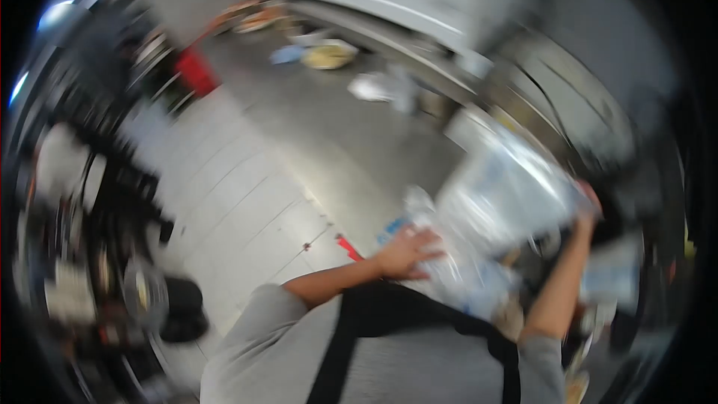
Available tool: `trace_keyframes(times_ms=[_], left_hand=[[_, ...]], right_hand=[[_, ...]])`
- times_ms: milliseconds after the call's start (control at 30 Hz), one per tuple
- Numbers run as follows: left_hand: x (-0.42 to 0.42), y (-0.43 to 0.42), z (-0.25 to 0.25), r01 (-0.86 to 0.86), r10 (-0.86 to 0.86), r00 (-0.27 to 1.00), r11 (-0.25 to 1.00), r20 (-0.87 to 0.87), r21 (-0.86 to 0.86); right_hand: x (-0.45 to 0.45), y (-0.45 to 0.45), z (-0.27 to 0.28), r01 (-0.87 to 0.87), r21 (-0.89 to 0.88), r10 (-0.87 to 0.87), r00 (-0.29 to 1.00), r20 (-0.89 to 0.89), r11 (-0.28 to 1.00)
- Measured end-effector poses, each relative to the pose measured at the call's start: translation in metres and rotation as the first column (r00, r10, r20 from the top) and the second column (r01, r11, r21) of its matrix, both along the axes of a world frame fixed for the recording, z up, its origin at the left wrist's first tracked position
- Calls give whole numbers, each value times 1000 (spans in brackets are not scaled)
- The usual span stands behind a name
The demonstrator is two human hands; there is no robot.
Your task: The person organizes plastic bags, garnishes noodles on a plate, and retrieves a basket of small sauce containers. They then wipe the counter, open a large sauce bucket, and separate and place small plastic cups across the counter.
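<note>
A large clear plastic container (508,187), blurred by motion, is tilted over the right part of the metal counter. At its right end, my right hand (588,202) is closed round the edge. My left hand (410,253) lies against crumpled clear plastic (452,262) just below and left of the container, with its fingers apart. Some blue bits (390,232) show beside the left hand. What lies under the plastic is too blurred to make out.
The metal counter (359,135) runs up to the left, bearing a yellow-filled bowl (329,54), a blue item (287,54) and a white bundle (372,87). Tiled floor (247,194) lies to the left. A black bin-like object (183,307) is lower left.
</note>
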State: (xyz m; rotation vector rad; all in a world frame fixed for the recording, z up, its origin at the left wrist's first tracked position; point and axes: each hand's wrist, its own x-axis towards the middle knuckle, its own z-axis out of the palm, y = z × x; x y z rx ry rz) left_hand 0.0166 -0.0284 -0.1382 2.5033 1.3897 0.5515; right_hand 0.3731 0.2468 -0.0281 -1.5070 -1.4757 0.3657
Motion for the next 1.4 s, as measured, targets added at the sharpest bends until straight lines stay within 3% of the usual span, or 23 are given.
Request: trace_keyframes(times_ms=[33, 100, 200, 267, 367, 400, 467, 500, 567, 633, 700, 800, 900, 1000, 1100, 1167, 1233, 1267, 1300, 1333, 1367, 1400], left_hand=[[3, 1, 4, -8, 8, 1000, 1000, -2, 1], [7, 3, 10, 1, -1, 1000, 1000, 9, 23], [12, 3, 4, 1, 1, 999, 999, -49, 41], [15, 3, 3, 8, -4, 998, 998, -60, 57], [18, 0, 7, 16, -10, 997, 997, -78, 75], [19, 0, 6, 38, -31, 997, 995, -78, 92], [20, 1, 5, 48, -38, 996, 991, -85, 121], [19, 2, 4, 55, -43, 995, 990, -89, 128], [19, 3, 1, 57, -43, 994, 987, -99, 147], [22, 2, 0, 55, -37, 994, 985, -107, 164], [23, 2, -1, 53, -30, 991, 983, -132, 177], [26, 2, 2, 46, -23, 990, 986, -139, 161], [26, 2, 1, 47, -22, 989, 984, -146, 170], [29, 1, 3, 38, -16, 990, 987, -141, 154], [28, 1, 5, 31, -8, 989, 988, -148, 151], [28, 4, 2, 57, -41, 993, 988, -110, 146], [24, 3, 2, 46, -33, 995, 989, -97, 139], [25, 1, 4, 34, -24, 997, 992, -78, 124], [25, 1, 6, 12, -5, 996, 996, -85, 84], [24, 1, 5, -27, 32, 990, 999, -137, 39], [28, -3, 9, -107, 102, 978, 994, -182, -21], [33, -6, 12, -138, 129, 966, 990, -223, -25]], right_hand=[[-11, -31, 15, -47, -69, 41, 995, -87, 997], [-13, -95, 24, -409, -121, 326, 846, -423, 905], [-14, -192, 46, -595, -197, 330, 657, -678, 779], [13, -247, 50, -585, -200, 297, 640, -709, 786], [76, -320, 66, -413, -200, 153, 677, -720, 888], [98, -345, 89, -256, -393, -49, 784, -619, 883], [159, -372, 88, -31, -274, -136, 811, -568, 961], [201, -383, 83, 106, -300, -243, 850, -467, 948], [272, -402, 83, 331, -271, -420, 805, -418, 904], [350, -412, 63, 503, -260, -564, 765, -310, 824], [416, -415, 36, 736, -350, -771, 634, 59, 579], [460, -411, 4, 822, -361, -688, 567, 454, 440], [497, -403, -15, 876, -317, -442, 462, 769, 364], [505, -397, -4, 885, -376, -628, 461, 628, 273], [500, -395, -18, 930, 80, -669, 196, 717, 358], [497, -393, -20, 824, -487, -395, 566, 723, 290], [499, -402, -51, 661, -703, -502, 716, 486, 262], [491, -403, -42, 696, -641, -364, 717, 595, 323], [491, -399, -32, 739, -522, -177, 634, 753, 426], [450, -390, 6, 722, -526, -345, 683, 644, 449], [398, -384, 46, 591, -574, -494, 802, 336, 567], [356, -378, 75, 494, -551, -487, 856, 173, 673]])
